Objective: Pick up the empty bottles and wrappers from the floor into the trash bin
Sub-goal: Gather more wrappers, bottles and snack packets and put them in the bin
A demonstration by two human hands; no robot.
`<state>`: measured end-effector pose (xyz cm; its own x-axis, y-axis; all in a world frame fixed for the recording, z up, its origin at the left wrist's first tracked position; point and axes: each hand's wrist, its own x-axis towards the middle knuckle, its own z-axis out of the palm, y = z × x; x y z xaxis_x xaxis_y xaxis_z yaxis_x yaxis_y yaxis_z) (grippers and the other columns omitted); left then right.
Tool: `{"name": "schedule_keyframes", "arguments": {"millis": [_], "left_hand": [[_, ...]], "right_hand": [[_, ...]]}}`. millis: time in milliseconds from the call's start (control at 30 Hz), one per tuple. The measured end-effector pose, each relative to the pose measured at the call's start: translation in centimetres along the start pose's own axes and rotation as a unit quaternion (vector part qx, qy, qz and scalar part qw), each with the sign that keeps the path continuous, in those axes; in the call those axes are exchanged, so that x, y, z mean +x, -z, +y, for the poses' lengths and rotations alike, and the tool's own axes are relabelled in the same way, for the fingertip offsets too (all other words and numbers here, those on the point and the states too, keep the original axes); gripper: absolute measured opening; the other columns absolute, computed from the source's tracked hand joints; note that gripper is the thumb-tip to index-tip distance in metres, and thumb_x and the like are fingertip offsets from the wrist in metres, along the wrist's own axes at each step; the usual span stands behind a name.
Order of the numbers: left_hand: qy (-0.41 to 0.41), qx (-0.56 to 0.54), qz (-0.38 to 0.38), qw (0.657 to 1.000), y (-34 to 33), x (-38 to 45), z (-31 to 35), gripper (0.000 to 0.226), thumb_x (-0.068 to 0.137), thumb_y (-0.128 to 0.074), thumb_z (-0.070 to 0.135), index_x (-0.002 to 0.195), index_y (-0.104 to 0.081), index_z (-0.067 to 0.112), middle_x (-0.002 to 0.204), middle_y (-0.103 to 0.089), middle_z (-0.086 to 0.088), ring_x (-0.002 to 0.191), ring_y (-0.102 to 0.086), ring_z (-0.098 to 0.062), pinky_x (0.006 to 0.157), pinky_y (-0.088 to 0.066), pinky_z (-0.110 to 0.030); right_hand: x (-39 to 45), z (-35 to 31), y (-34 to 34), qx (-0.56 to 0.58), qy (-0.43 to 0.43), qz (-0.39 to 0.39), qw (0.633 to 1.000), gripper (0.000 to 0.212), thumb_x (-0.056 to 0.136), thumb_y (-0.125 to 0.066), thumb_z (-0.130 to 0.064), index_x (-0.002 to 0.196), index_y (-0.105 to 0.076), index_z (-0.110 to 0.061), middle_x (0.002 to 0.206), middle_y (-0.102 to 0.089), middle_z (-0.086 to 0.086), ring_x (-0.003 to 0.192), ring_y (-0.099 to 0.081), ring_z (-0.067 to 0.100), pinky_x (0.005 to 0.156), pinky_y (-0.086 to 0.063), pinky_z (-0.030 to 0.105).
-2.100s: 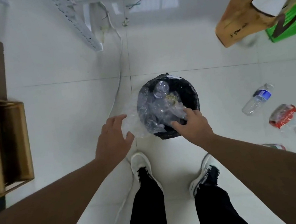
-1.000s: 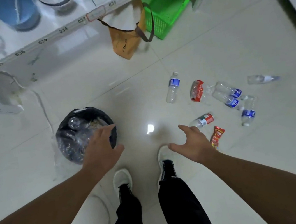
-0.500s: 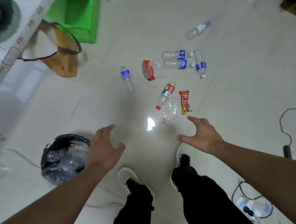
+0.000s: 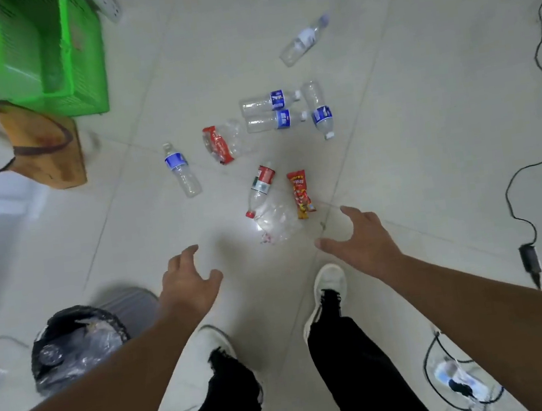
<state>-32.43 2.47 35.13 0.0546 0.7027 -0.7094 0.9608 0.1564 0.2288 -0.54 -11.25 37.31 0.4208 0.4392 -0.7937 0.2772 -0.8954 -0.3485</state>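
Observation:
Several empty bottles and wrappers lie on the white tiled floor ahead. Nearest are a clear plastic wrapper [image 4: 276,220], a red-capped bottle [image 4: 259,187] and a red snack wrapper [image 4: 301,194]. Farther off lie a blue-label bottle [image 4: 181,170], a crushed red-label bottle [image 4: 223,140], three blue-label bottles [image 4: 279,111] and a lone bottle [image 4: 304,39]. The black-lined trash bin [image 4: 53,379], holding plastic, stands at the lower left. My left hand [image 4: 187,283] is open between bin and litter. My right hand [image 4: 362,243] is open, fingers spread, just right of the clear wrapper.
A green plastic basket [image 4: 40,59] and a brown bag [image 4: 45,149] sit at the upper left by a shelf. A black cable [image 4: 533,164] with an adapter runs down the right side. A power strip [image 4: 458,379] lies at the lower right. My feet stand below the litter.
My view has swung right, from over the bin to the litter. Both hands left the bin empty and now reach forward, closer to the clear wrapper and red-capped bottle.

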Motion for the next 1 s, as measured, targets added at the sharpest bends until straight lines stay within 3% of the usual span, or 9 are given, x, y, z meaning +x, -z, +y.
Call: {"name": "schedule_keyframes", "arguments": {"millis": [167,367,500,633,767,1000], "left_hand": [[-0.048,0.034,-0.006,0.998,-0.6,3.9,4.1,0.076,0.077,-0.054,0.055,0.15,-0.043,0.038,0.148,-0.049,-0.001,0.131,-0.051,-0.032,0.099,-0.046,-0.048],[-0.121,0.067,-0.056,0.989,0.6,8.2,9.0,0.076,0.087,-0.068,0.042,0.157,-0.039,0.034,0.154,-0.044,-0.001,0.136,-0.046,-0.029,0.106,-0.046,-0.048],[-0.197,0.12,-0.066,0.971,2.2,12.1,11.2,0.08,0.087,-0.07,0.046,0.159,-0.036,0.034,0.158,-0.042,0.0,0.139,-0.045,-0.029,0.107,-0.047,-0.051],[-0.209,0.144,-0.067,0.965,2.4,16.2,12.8,0.083,0.085,-0.073,0.052,0.157,-0.036,0.033,0.155,-0.045,-0.002,0.137,-0.047,-0.031,0.106,-0.048,-0.054],[-0.181,0.123,-0.069,0.973,-1.9,20.3,13.3,0.085,0.083,-0.077,0.047,0.156,-0.036,0.031,0.151,-0.048,-0.004,0.136,-0.049,-0.032,0.106,-0.049,-0.054],[-0.159,0.089,-0.052,0.982,-16.1,29.8,12.1,0.089,0.086,-0.081,0.048,0.157,-0.031,0.028,0.148,-0.049,-0.006,0.133,-0.052,-0.031,0.107,-0.05,-0.051]], "right_hand": [[2.6,1.5,0.2,0.006,-0.029,-0.001,1.0,0.109,0.074,-0.08,-0.075,0.165,-0.033,-0.037,0.164,-0.035,0.008,0.147,-0.047,0.034,0.118,-0.043,0.051],[3.7,0.3,0.1,0.057,-0.079,0.014,0.995,0.108,0.074,-0.081,-0.075,0.165,-0.034,-0.038,0.164,-0.035,0.007,0.15,-0.042,0.032,0.119,-0.04,0.047],[5.8,-0.9,1.0,0.059,-0.089,0.042,0.993,0.106,0.074,-0.082,-0.074,0.163,-0.036,-0.039,0.16,-0.038,0.006,0.146,-0.047,0.031,0.116,-0.043,0.046],[8.9,-2.0,0.1,0.066,-0.102,0.045,0.992,0.105,0.076,-0.082,-0.071,0.163,-0.035,-0.038,0.16,-0.037,0.006,0.145,-0.048,0.031,0.114,-0.045,0.048],[14.3,-2.1,-3.3,0.052,-0.086,0.037,0.994,0.101,0.074,-0.082,-0.068,0.16,-0.04,-0.035,0.152,-0.044,0.009,0.14,-0.053,0.032,0.105,-0.044,0.042],[29.5,1.0,-11.2,-0.009,-0.049,0.019,0.999,0.093,0.071,-0.075,-0.065,0.151,-0.041,-0.032,0.135,-0.053,0.013,0.126,-0.059,0.042,0.1,-0.05,0.049]]}}
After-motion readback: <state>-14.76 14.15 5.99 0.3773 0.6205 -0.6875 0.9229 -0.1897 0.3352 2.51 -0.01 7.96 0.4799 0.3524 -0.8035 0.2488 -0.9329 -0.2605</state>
